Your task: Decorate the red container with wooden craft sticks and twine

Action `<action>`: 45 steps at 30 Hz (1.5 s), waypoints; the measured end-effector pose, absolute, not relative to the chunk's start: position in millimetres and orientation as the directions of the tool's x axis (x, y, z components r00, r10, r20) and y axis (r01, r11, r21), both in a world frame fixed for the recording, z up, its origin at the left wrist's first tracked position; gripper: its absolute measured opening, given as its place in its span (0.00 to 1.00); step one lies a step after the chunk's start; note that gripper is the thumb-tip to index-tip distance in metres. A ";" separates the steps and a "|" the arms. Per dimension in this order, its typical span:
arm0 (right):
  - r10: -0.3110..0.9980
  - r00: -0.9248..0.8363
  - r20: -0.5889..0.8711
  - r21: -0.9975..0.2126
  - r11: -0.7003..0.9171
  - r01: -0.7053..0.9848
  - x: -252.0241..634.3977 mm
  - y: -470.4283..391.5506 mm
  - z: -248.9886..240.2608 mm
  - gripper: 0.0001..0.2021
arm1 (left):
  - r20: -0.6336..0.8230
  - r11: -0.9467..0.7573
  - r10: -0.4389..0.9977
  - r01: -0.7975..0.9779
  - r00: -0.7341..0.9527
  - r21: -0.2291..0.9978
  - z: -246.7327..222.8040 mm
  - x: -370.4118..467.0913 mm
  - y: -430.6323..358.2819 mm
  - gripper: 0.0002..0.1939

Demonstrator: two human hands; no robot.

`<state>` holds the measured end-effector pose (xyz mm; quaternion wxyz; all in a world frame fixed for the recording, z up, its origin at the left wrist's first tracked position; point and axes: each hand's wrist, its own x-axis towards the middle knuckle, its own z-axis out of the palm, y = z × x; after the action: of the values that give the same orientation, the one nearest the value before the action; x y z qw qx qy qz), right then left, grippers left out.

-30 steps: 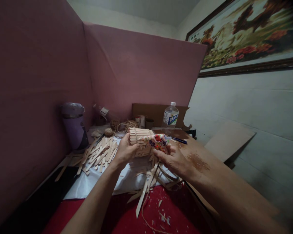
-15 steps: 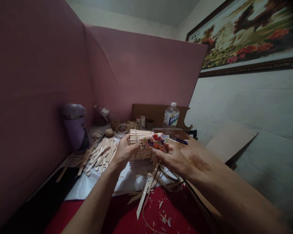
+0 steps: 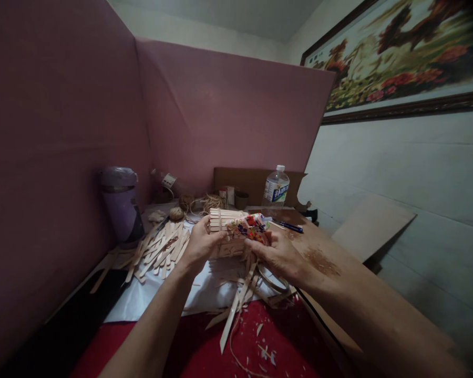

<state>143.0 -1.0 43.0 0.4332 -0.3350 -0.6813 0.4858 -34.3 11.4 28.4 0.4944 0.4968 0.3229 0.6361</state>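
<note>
Above white sheet, left hand (image 3: pixel 202 242) grips stick bundle (image 3: pixel 225 219), fingers curled.

Beyond the right fingers (image 3: pixel 257 247), on the far side of the work surface, an upright clear bottle (image 3: pixel 276 190) carries a wrapped label (image 3: pixel 279 192) with large white Chinese characters on a blue band; the first two look like "补水", but the rest is not clear. Past the left fingers (image 3: pixel 215 237), farther back, a clear container (image 3: pixel 173 185) bears a white sticker (image 3: pixel 168 181) with dark marks too small to read. Straight beyond the fingers, a red-and-white packet (image 3: pixel 227 195) has a printed face, its wording illegible.
</note>
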 end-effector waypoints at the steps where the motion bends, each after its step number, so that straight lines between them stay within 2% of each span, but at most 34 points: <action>1: 0.875 -0.402 0.270 -0.950 0.309 0.035 143.0 0.0 42.1 0.15 | 0.316 -0.305 0.948 -0.308 -0.015 0.901 28.4 -34.4 11.3 0.22; 9: 0.880 -0.390 0.270 -0.950 0.310 0.041 143.0 1.6 41.6 0.12 | 0.318 -0.303 0.948 -0.319 -0.004 0.898 28.5 -34.9 12.9 0.22; 25: 0.872 -0.372 0.318 -0.916 0.384 0.119 148.6 -4.5 45.4 0.13 | 0.333 -0.322 0.943 -0.310 -0.017 0.895 30.8 -32.9 10.2 0.22; 31: 0.873 -0.391 0.292 -0.917 0.372 0.146 150.8 -3.9 45.3 0.13 | 0.319 -0.311 0.948 -0.295 -0.023 0.904 30.9 -33.2 10.7 0.23; 40: 0.854 -0.387 0.347 -0.908 0.410 0.090 149.8 -3.6 43.1 0.16 | 0.303 -0.301 0.952 -0.305 -0.043 0.903 31.8 -32.7 9.8 0.22; 45: 0.874 -0.373 0.310 -0.907 0.390 0.159 150.9 -4.5 44.3 0.15 | 0.296 -0.297 0.954 -0.303 -0.049 0.906 32.0 -32.2 9.8 0.22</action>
<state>150.9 -4.5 44.3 0.4280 -0.3611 -0.7153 0.4180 -32.2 9.8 32.0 0.4891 0.4859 0.3349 0.6422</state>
